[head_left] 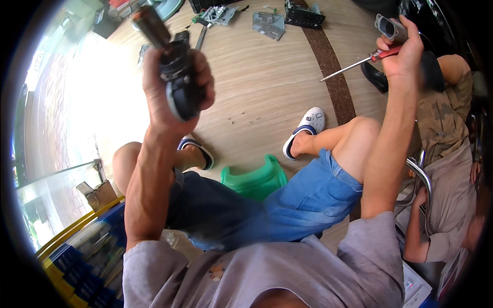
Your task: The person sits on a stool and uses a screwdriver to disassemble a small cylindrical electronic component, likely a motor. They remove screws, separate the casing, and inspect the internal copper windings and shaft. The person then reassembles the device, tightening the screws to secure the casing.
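Person seated on a green stool (255, 179), both arms raised; left forearm rises near vertical from lower left of frame, elbow bent, wrist turned inward; left hand (172, 90) sits upper left of centre, fingers wrapped tight and clamped on a black mechanical part (179, 77), a dark cylindrical end of it jutting up and left above the knuckles.

Right arm runs up the right side of frame, fully extended; right hand (403, 54) at upper right, fingers closed on a red-handled screwdriver (359, 62), shaft pointing down-left over the wooden floor (257, 87); same hand also pinches a small grey metal housing (387, 26) against the fingertips above the handle.

Metal parts and circuit pieces (269, 23) lie on the floor at top centre, well apart from both hands; another person (447, 169) sits at the right edge.
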A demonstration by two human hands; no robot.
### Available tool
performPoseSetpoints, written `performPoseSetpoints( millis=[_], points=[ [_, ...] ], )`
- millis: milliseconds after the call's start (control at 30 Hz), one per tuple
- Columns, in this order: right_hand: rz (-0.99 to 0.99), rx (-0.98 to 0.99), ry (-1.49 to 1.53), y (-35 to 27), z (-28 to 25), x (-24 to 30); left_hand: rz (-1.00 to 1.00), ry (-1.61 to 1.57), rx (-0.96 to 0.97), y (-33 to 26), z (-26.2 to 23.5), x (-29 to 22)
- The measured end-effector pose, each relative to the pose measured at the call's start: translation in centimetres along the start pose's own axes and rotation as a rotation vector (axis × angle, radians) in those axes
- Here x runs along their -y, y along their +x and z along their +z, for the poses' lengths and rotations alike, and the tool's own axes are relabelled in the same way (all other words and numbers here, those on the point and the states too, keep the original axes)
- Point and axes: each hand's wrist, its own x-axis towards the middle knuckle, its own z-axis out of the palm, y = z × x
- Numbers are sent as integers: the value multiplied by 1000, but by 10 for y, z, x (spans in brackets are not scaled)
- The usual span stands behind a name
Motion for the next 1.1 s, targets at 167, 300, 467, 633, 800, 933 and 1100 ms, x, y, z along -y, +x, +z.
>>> performPoseSetpoints(
  millis=[167, 300, 467, 633, 800, 933, 1100],
  points=[
    [19, -43, -238, 41, -46, 7, 18, -81, -202, -11, 4, -13],
    [307, -16, -540, 58, -119, -56, -12, -13, -183, -18, -4, -15],
    [776, -65, -550, 67, -204, -202, 33, 163, -731, -4, 6, 4],
    [980, 212, -797, 65, -255, -311, -71, 190, -743, 14, -29, 26],
    [1055, 556, -1001, 81, -270, -374, -65, 172, -865, 38, -32, 40],
    [992, 596, -1070, 89, -254, -383, -142, 256, -593, 56, -39, 38],
    [785, 483, -1211, 110, -265, -378, -196, 314, -362, 66, -41, 30]
  ],
)
